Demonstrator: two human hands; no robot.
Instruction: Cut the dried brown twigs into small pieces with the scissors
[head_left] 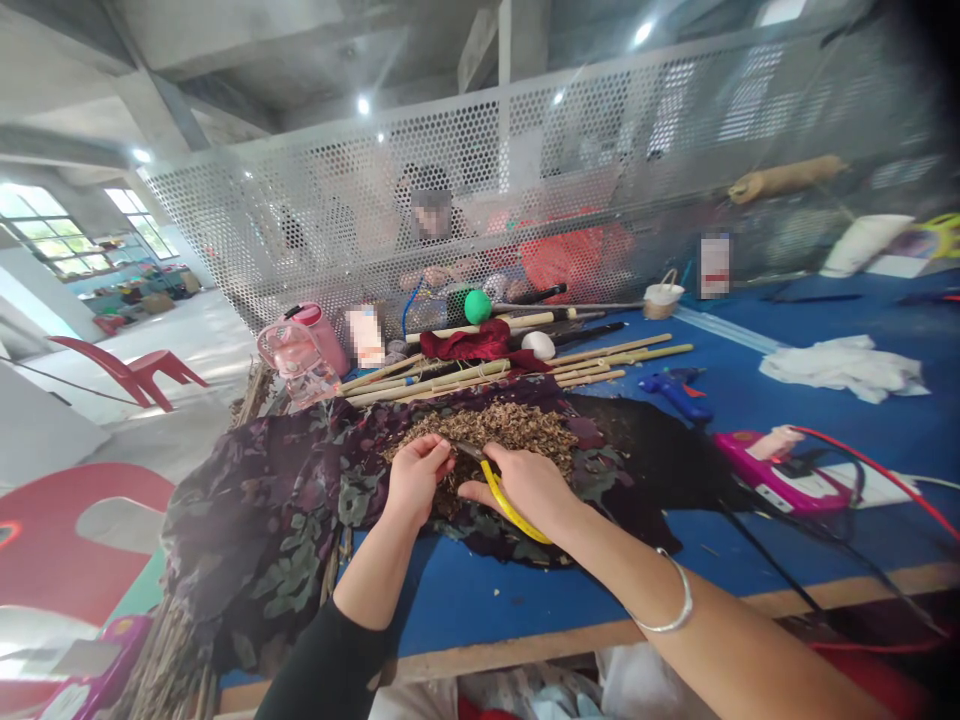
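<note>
Over a heap of brown chopped dry plant bits (525, 428), my right hand (529, 490) grips yellow-handled scissors (517, 515). Their dark blades point left, toward my other hand. My left hand (416, 475) is closed in a pinch close to the blade tips; whatever lies between its fingertips is too small to make out. The heap rests on a dark floral cloth (262, 510), which spreads across the blue table (465, 600) and hangs over its left front edge.
Bamboo sticks (450, 380), a dark red cloth (469, 342) and a green ball (477, 306) lie behind the heap. A blue glue gun (679, 392), white cloth (844, 368) and pink power strip (787, 480) with cables are at right. Beyond a perforated screen (322, 210) sits another person.
</note>
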